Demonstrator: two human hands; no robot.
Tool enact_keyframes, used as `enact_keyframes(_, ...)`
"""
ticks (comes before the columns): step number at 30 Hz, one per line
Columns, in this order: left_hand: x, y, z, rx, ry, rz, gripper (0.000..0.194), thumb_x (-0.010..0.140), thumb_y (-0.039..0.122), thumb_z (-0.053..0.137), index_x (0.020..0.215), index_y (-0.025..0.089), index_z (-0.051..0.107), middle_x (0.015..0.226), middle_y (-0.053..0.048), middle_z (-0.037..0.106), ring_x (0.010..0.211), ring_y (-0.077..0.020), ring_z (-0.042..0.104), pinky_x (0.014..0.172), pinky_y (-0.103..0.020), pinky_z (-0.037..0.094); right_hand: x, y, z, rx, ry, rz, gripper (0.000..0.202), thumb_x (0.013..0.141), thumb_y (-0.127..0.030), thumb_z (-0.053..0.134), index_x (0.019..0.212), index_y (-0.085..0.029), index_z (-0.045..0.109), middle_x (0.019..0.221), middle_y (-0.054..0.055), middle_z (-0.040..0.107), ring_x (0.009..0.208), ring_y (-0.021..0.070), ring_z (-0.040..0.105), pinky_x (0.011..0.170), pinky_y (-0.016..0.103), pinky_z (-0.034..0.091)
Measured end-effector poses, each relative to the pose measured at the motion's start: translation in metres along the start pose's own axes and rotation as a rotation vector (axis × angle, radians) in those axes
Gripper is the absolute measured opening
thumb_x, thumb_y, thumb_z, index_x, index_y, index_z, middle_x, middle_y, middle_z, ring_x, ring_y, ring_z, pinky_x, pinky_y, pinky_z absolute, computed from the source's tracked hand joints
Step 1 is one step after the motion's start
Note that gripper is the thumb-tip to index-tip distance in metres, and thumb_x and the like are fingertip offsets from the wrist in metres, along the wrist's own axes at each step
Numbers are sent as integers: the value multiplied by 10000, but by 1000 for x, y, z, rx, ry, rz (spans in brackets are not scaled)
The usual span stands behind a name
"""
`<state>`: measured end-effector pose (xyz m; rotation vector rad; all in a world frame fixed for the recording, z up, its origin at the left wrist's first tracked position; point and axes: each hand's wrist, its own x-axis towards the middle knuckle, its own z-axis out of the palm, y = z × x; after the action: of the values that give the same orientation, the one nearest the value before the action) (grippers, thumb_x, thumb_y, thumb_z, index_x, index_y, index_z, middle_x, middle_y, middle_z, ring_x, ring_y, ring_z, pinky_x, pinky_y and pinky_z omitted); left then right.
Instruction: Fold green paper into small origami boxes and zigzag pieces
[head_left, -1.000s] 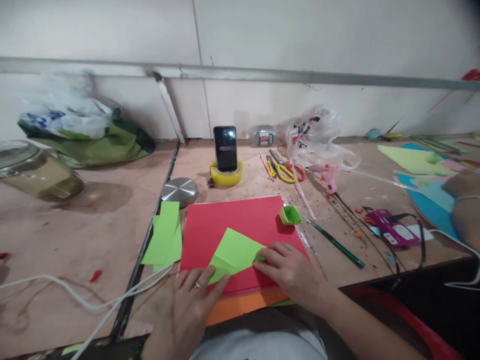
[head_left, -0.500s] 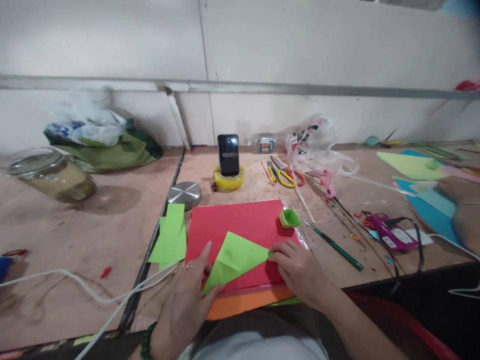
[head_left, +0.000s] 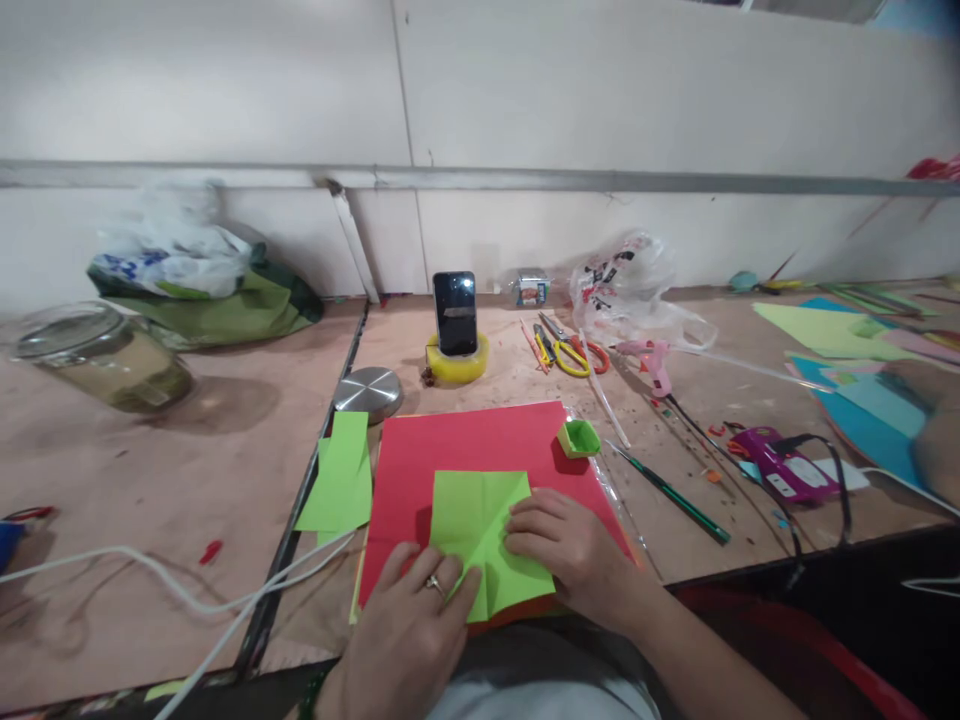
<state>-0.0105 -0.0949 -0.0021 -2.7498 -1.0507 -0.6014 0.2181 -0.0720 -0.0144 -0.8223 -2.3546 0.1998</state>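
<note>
A creased square of light green paper (head_left: 481,520) lies on a red paper sheet (head_left: 480,435) in front of me, its fold lines crossing near the middle. My left hand (head_left: 420,610), with a ring on one finger, grips the lower left edge of the square. At its right edge my right hand (head_left: 562,545) holds the paper with curled fingers; the fingertips are partly hidden. A small open green paper box (head_left: 578,438) sits at the red sheet's upper right corner. Green paper strips (head_left: 341,475) lie to the left of the red sheet.
Behind the sheet stand a phone (head_left: 455,312) on a yellow tape roll (head_left: 457,367) and a round metal lid (head_left: 368,392). Scissors (head_left: 574,352), a pink glue gun (head_left: 651,362), a green craft knife (head_left: 671,492) and a purple power strip (head_left: 784,465) lie rightward. Another person's hand (head_left: 941,440) shows far right.
The green paper was folded into a triangle and is now opened out into a square. My left hand has moved right and down along it; my right hand has shifted slightly left and down.
</note>
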Motion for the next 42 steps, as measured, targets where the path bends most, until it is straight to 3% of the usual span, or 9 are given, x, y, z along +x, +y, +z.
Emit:
enact_keyframes(4,3,-15,-5,-142,-53,-50,457,676,51,510,1076,241,624,1044,4,718,926,-207,615,879,-364,387,-12,5,8,193,31,145,342,723,34,467,945,-167,633,948,97,694,914,192,640,753,306,545)
enact_keyframes(8,5,-27,-6,-278,-119,-107,569,614,-35,407,1058,237,637,945,-11,734,819,-184,645,727,-310,479,-19,5,8,337,61,235,373,719,37,475,972,-194,623,991,81,699,1023,194,623,882,345,523)
enact_keyframes(12,2,-31,6,-398,-111,-267,388,739,32,433,1005,215,649,825,-31,728,742,-179,669,657,-278,533,-17,2,7,340,62,417,349,780,-33,489,1061,-206,604,921,62,692,915,188,651,788,315,548)
enact_keyframes(17,0,-27,24,-393,-23,-496,486,894,239,446,1373,183,386,795,-13,713,660,-169,674,574,-251,538,-17,1,13,169,151,664,457,872,-237,546,1310,-170,435,708,-1,637,618,166,622,595,270,534)
enact_keyframes(20,3,-24,29,-180,9,-536,588,909,210,412,1459,131,218,759,-22,673,603,-181,634,535,-270,509,-20,3,21,-106,206,610,497,901,-298,527,1344,-108,406,661,7,598,595,183,598,544,272,505)
enact_keyframes(24,4,-21,29,121,30,-296,473,844,44,431,1270,221,536,1046,-125,649,826,-234,628,681,-343,508,-20,5,27,-416,171,496,334,937,-332,475,1179,-122,569,884,113,649,717,212,629,532,273,487)
enact_keyframes(28,6,-12,22,34,-109,-21,455,779,23,500,1130,276,641,1006,-76,669,849,-236,607,735,-367,489,-13,-1,24,-479,130,404,228,944,-203,439,1043,-166,641,955,120,654,775,199,620,559,256,481)
enact_keyframes(33,11,-4,13,-13,-166,-67,286,819,226,610,1098,260,663,1016,-75,680,857,-245,596,757,-394,462,-7,-10,14,-353,-65,54,196,911,-128,483,989,-154,661,995,110,666,824,205,580,709,314,503)
enact_keyframes(42,-23,-36,3,17,-139,-93,216,880,316,544,1024,289,702,1042,-65,695,878,-254,618,771,-418,493,-42,4,-9,-405,-84,109,288,920,-95,415,967,-171,689,965,102,693,805,198,571,669,326,488)
